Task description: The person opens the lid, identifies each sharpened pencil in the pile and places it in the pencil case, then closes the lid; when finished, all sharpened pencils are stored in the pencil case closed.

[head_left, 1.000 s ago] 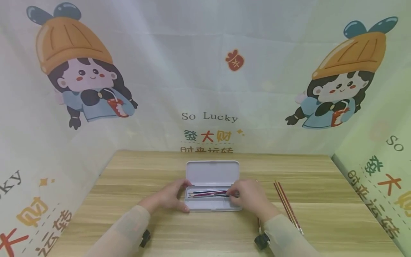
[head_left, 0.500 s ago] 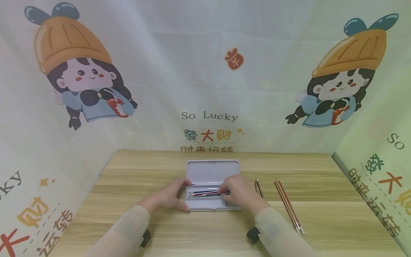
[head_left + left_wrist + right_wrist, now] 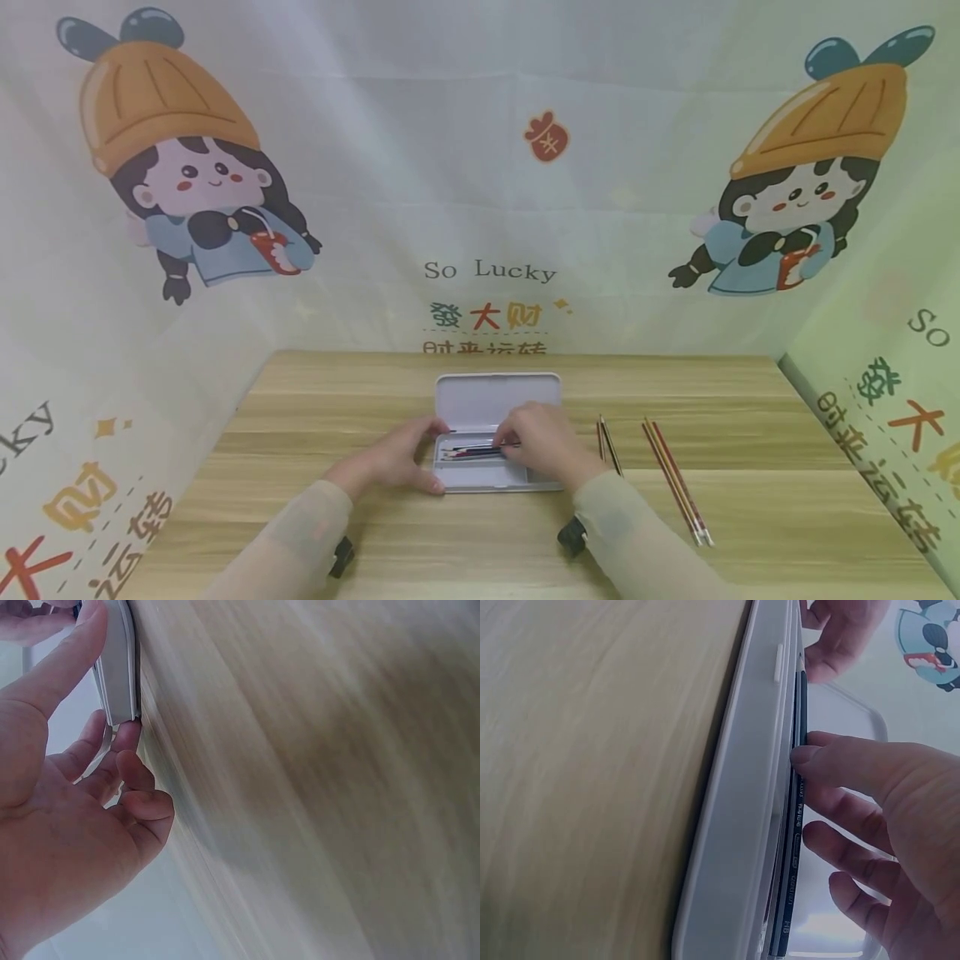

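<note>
A white pencil case (image 3: 480,477) stands on the table with its lid (image 3: 491,400) raised at the back. Several pencils (image 3: 461,455) lie in its rear compartment. My left hand (image 3: 397,457) holds the left end of the case, thumb at the front corner and fingers at the back. Over the right part of the rear compartment, my right hand (image 3: 546,442) pinches a dark pencil (image 3: 791,870) between thumb and fingers. The right wrist view shows "HB" lettering near that pencil's end. The right hand covers part of the case's interior.
Right of the case lie two pencils (image 3: 611,444), partly behind the right forearm. Farther right, several red and yellow pencils (image 3: 675,479) lie side by side on the wooden table (image 3: 780,467). A printed cloth (image 3: 480,192) hangs around the back and sides.
My right hand has moved left along the compartment with the dark pencil, uncovering the two pencils right of the case. The left hand has kept its place on the case.
</note>
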Tool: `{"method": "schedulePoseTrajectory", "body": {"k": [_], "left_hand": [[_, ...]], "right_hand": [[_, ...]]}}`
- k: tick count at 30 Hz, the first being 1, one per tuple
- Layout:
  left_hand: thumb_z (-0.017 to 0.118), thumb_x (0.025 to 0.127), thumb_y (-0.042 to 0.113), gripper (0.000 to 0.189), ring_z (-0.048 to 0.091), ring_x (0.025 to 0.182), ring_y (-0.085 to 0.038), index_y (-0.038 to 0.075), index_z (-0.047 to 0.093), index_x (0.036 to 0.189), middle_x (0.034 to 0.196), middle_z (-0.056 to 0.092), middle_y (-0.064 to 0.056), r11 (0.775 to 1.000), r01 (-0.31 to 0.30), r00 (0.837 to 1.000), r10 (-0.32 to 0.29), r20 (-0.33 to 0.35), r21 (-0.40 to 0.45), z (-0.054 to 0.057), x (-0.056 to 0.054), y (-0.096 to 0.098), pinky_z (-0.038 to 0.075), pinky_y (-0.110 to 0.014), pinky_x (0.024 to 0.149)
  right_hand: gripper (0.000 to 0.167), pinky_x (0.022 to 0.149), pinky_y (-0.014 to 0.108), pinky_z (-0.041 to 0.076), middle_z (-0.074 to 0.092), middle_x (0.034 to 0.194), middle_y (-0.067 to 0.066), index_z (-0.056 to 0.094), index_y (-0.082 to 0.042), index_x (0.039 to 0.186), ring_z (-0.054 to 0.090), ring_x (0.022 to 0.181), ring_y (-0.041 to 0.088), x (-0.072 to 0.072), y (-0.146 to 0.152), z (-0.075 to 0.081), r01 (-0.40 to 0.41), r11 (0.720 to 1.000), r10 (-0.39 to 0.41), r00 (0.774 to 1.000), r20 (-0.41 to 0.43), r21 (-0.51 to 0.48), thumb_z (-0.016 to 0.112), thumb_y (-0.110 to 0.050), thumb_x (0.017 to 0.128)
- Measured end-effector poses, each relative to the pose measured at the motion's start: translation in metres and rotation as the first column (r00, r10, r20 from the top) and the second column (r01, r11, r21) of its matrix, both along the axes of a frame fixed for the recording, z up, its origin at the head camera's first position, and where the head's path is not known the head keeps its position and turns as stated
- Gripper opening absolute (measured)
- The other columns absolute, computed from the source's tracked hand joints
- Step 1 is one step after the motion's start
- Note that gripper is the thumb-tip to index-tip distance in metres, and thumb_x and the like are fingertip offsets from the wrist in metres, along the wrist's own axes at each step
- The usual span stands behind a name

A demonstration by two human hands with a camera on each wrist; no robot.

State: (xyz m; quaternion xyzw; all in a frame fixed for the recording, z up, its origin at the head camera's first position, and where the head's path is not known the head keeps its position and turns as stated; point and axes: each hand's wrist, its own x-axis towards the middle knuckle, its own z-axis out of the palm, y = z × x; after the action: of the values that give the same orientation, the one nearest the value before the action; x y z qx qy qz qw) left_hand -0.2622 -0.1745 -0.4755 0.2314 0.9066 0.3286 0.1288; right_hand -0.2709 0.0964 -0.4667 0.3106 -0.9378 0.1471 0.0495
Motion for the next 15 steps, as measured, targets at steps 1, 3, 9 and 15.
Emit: {"method": "schedulePoseTrajectory", "body": {"k": [1, 3, 9, 15], "left_hand": [[0.096, 0.068, 0.022, 0.081, 0.05, 0.137, -0.043, 0.004, 0.053, 0.135, 0.139, 0.059, -0.022, 1.0, 0.0, 1.0, 0.0, -0.001, -0.001, 0.0, 0.0, 0.0, 0.035, -0.061, 0.121], [0.095, 0.068, 0.022, 0.081, 0.05, 0.137, -0.043, 0.004, 0.053, 0.135, 0.139, 0.059, -0.021, 1.0, 0.0, 1.0, 0.0, -0.002, 0.0, 0.001, 0.0, 0.0, 0.035, -0.061, 0.121], [0.096, 0.068, 0.02, 0.081, 0.052, 0.133, -0.043, 0.003, 0.053, 0.134, 0.136, 0.059, -0.022, 1.0, 0.003, 1.0, -0.002, -0.005, 0.005, 0.001, 0.001, -0.001, 0.037, -0.062, 0.119], [0.095, 0.068, 0.019, 0.08, 0.052, 0.134, -0.043, 0.001, 0.053, 0.134, 0.137, 0.059, -0.022, 1.0, 0.008, 1.0, -0.008, -0.007, 0.011, 0.003, 0.002, 0.0, 0.036, -0.062, 0.119]], "right_hand": [[0.009, 0.082, 0.035, 0.057, 0.079, 0.094, -0.009, 0.082, -0.026, 0.091, 0.069, 0.091, 0.014, 0.0, -0.002, 0.001, -0.003, 1.0, 0.003, 1.0, 0.007, -0.005, 0.082, -0.02, 0.085], [0.01, 0.084, 0.036, 0.057, 0.079, 0.094, -0.008, 0.083, -0.025, 0.092, 0.07, 0.092, 0.015, -0.001, -0.005, 0.002, -0.007, 1.0, 0.007, 1.0, 0.015, -0.01, 0.082, -0.018, 0.085], [0.011, 0.089, 0.037, 0.059, 0.08, 0.097, -0.008, 0.083, -0.025, 0.092, 0.072, 0.096, 0.016, -0.003, -0.014, 0.001, -0.012, 1.0, 0.012, 0.999, 0.042, 0.002, 0.08, -0.017, 0.085], [0.01, 0.088, 0.036, 0.059, 0.08, 0.096, -0.008, 0.083, -0.024, 0.093, 0.072, 0.094, 0.015, -0.003, -0.017, -0.004, -0.01, 1.0, 0.01, 0.999, 0.047, -0.002, 0.081, -0.017, 0.085]]}}
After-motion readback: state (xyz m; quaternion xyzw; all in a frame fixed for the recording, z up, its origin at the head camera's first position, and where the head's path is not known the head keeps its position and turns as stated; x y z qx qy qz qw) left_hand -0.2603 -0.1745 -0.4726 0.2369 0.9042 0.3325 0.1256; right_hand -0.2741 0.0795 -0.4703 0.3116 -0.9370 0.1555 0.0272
